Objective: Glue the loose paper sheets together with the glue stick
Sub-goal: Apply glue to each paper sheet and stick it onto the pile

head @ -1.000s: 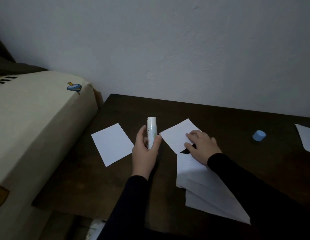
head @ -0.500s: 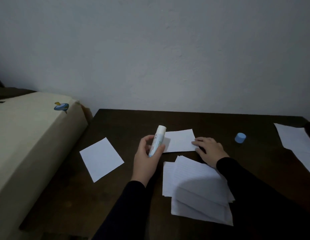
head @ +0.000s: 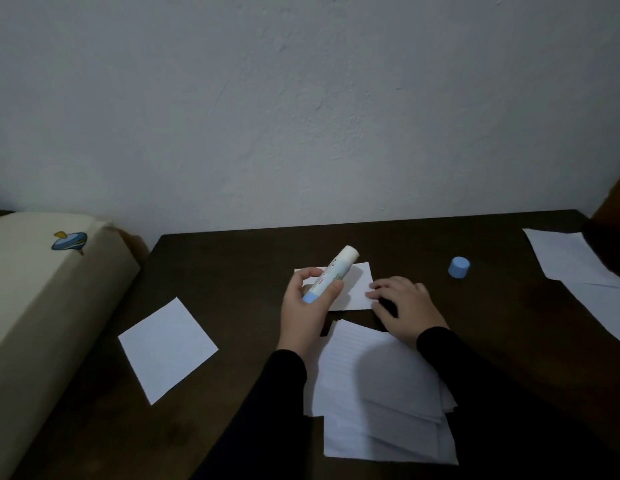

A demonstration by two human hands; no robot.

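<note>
Left hand [head: 306, 311] has its grip clamped on the uncapped glue stick [head: 331, 273], tilted over a sheet [head: 357, 287] that the right hand [head: 403, 310] presses flat-fingered onto the surface [head: 239, 271].

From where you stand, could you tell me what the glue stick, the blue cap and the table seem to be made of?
Glue stick: likely smooth plastic, a white tube with a printed label and blue base. Blue cap: probably matte plastic, evenly coloured, moulded round. Table: looks like dark brown wood or veneer, dull finish; the grain is too dim to confirm.
</note>
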